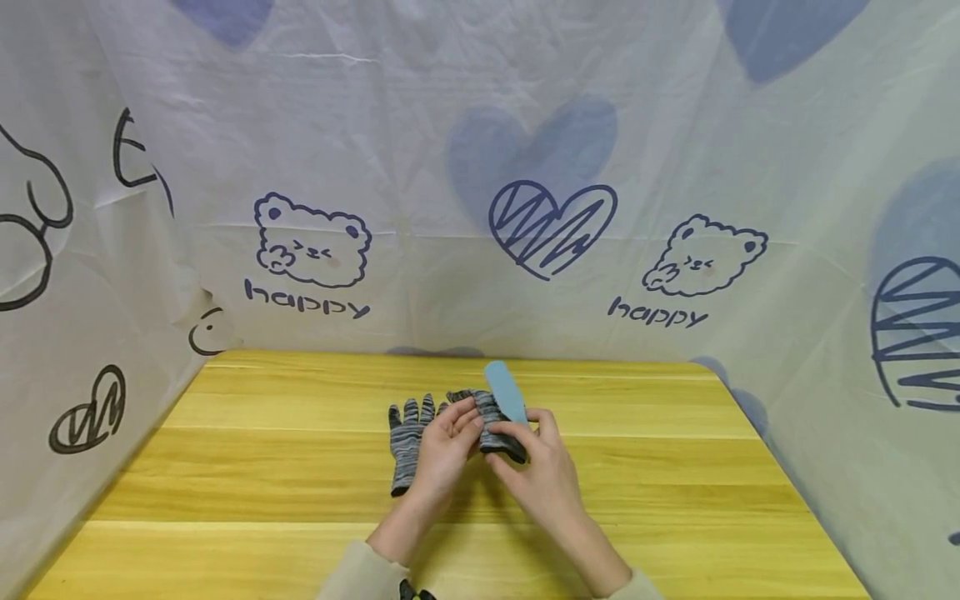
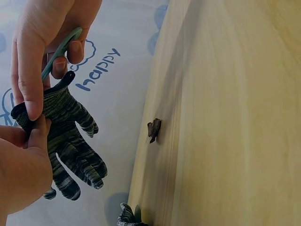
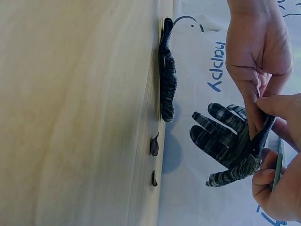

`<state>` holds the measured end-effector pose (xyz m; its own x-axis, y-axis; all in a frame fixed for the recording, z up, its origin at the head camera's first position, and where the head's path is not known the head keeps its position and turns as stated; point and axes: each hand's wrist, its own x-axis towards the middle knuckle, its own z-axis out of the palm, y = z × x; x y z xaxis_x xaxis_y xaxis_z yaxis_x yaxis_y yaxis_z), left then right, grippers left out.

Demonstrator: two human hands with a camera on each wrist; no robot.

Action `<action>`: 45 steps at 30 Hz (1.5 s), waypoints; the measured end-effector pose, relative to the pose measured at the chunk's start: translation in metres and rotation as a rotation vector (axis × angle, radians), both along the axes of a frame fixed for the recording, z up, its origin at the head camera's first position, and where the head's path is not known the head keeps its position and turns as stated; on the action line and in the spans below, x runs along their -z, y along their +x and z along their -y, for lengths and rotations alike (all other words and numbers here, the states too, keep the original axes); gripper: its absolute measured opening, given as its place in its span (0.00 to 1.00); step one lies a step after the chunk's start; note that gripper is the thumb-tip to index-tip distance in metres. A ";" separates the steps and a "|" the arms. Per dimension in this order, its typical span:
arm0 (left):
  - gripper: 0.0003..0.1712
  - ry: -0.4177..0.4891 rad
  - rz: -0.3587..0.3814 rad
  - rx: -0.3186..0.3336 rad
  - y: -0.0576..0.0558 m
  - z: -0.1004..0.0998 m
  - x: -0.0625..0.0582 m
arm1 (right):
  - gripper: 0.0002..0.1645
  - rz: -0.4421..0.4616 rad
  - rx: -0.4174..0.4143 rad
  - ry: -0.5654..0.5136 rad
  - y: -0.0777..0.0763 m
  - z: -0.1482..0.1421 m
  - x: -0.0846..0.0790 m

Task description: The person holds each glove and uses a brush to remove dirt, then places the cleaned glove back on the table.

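Both hands hold up a grey-and-black knit glove by its dark cuff, above the table. My left hand pinches the cuff's edge; in the right wrist view, fingers of the left hand reach to the cuff opening. With thumb and forefinger my right hand grips the other side of the cuff. Its other fingers curl round a flat, light-blue tool with a rounded end, seen edge-on in the left wrist view. A matching glove lies on the table, left of my left hand, which partly covers it.
Small dark brown crumpled pieces lie on the wooden table, hidden from the head view. Behind the table's far edge hangs a pale printed cloth, with more cloth at both sides.
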<state>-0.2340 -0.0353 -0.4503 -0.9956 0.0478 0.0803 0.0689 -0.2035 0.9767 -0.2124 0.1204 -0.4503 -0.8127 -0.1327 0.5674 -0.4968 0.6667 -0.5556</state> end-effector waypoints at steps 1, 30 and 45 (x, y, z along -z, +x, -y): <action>0.28 0.002 0.001 0.000 0.000 0.000 0.000 | 0.24 -0.005 -0.002 -0.002 0.000 0.000 0.000; 0.29 0.050 0.021 0.022 0.000 -0.001 0.002 | 0.19 -0.011 -0.021 -0.159 -0.003 -0.004 0.000; 0.24 0.131 -0.002 0.118 -0.001 -0.001 0.002 | 0.07 0.326 -0.047 -0.602 -0.007 -0.012 -0.010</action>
<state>-0.2351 -0.0339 -0.4520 -0.9836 0.1529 0.0953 0.0391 -0.3355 0.9412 -0.2190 0.1327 -0.4404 -0.9556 0.0897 0.2806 -0.2621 0.1762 -0.9488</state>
